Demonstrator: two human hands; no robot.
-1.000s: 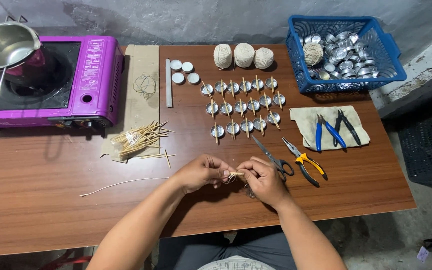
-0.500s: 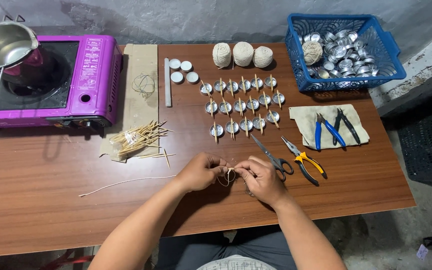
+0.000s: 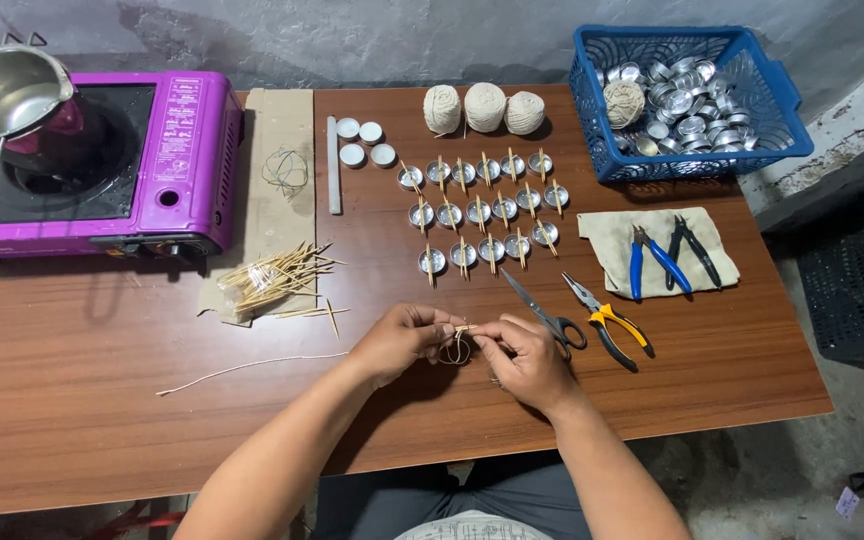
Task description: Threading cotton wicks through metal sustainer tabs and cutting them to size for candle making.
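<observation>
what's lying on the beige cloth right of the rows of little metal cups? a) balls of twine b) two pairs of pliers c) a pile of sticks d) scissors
b: two pairs of pliers, one blue-handled and one black-handled, lie on the beige cloth.

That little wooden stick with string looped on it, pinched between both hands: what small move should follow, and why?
Probably pull the thin pale string snug: it hangs in a loose loop under the short wooden stick held by the left hand and right hand.

Bare forearms, no sleeves; grey trousers; pale shirt at bottom edge.
</observation>
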